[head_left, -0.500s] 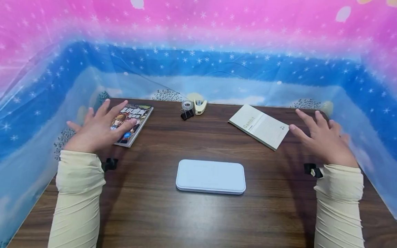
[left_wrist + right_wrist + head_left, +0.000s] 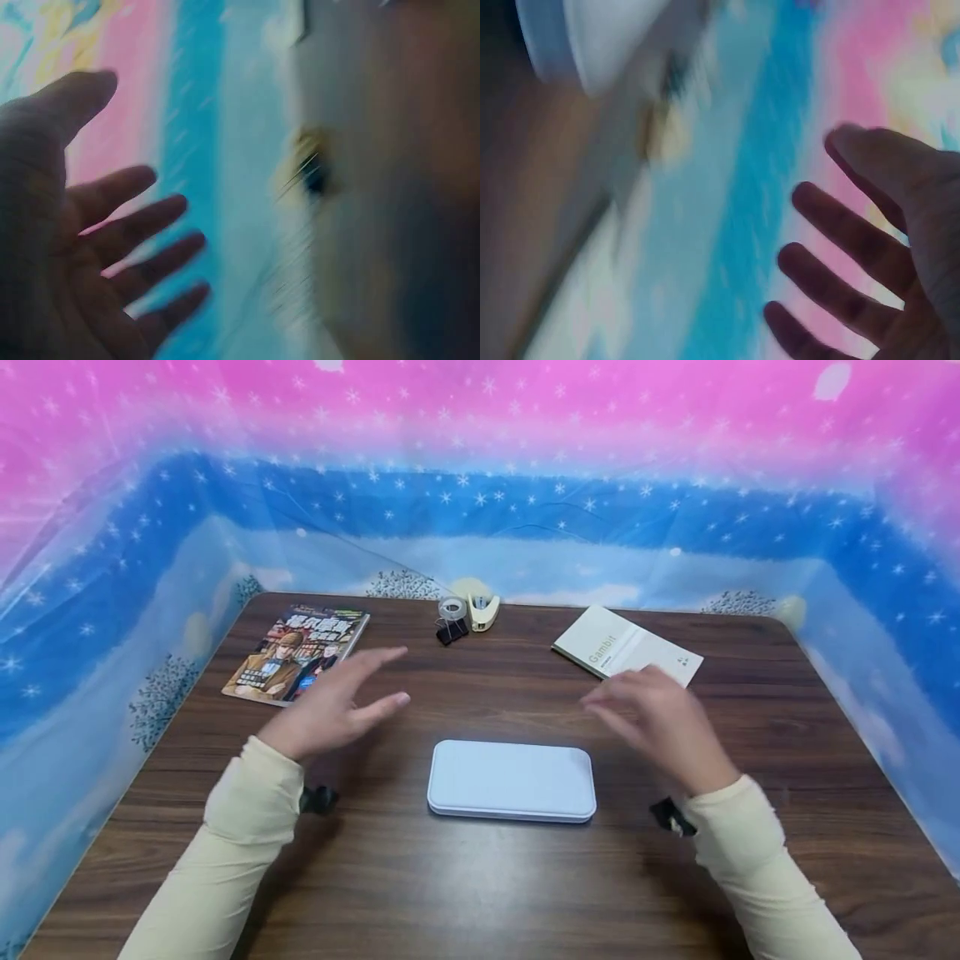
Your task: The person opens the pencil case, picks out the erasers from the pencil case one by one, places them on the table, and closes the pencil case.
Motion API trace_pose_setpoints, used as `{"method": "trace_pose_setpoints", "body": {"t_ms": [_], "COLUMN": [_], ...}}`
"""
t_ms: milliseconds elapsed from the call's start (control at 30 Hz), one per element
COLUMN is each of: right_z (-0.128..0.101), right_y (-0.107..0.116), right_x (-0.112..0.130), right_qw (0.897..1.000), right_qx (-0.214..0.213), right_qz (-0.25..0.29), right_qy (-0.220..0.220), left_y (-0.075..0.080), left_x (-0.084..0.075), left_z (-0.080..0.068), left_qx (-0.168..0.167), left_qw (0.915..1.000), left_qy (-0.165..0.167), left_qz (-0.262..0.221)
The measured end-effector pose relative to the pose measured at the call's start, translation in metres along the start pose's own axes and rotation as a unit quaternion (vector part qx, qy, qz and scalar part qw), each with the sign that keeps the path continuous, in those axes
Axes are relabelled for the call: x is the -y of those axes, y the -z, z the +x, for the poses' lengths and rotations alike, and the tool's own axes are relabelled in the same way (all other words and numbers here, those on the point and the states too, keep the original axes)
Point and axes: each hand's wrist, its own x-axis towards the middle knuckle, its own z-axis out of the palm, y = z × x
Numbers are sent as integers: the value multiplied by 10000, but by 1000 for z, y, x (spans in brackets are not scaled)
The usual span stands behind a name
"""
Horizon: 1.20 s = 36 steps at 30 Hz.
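Right wrist view, heavily blurred.

Item 1: my right hand (image 2: 885, 255), at the right edge and lower right, palm side in shadow. My fingers (image 2: 847, 225) are straight and spread apart, holding and touching nothing; thumb uppermost.

Item 2: pale blue-white rounded case (image 2: 592, 37), upper left corner, cut off by the frame, well apart from my hand.

Item 3: dark brown worktop (image 2: 525, 195), down the left side, smeared by motion.

Item 4: backdrop sheet (image 2: 765, 150), banded pale blue, bright blue and pink, filling the middle and showing between my fingers.

Item 5: small yellowish smudge (image 2: 664, 135) beside the worktop's edge; cannot tell what it is.
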Motion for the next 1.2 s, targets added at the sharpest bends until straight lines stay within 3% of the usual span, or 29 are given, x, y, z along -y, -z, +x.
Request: {"method": "trace_pose_setpoints", "body": {"t_ms": [100, 200, 300, 400, 533, 867, 1200], "right_z": [-10, -21, -28, -35, -42, -41, -34], "right_y": [-20, -36, -49, -60, -68, -73, -80], "right_x": [28, 50, 67, 76, 83, 88, 94], "right_qw": [9973, 9929, 9884, 9836, 9796, 9779, 9673], "right_qx": [49, 242, 377, 427, 487, 695, 609], "right_qz": [118, 34, -201, -489, -745, -875, -1201], "right_qy": [722, 1165, 1458, 1685, 1802, 1770, 2149], "left_y": [-32, -58, -75, -85, -92, -101, -100], "left_x": [-1, -3, -5, -5, -3, 0, -2], "left_z": [-8, -17, -24, -27, -28, -25, -25], "left_qx": [50, 255, 417, 551, 786, 957, 841], "left_qw": [9962, 9821, 9637, 9546, 9575, 9813, 9863], "left_qy": [-154, -138, -28, -32, -128, -376, -319], "left_qz": [-859, -1860, -2636, -2926, -2771, -1627, -1383]}}
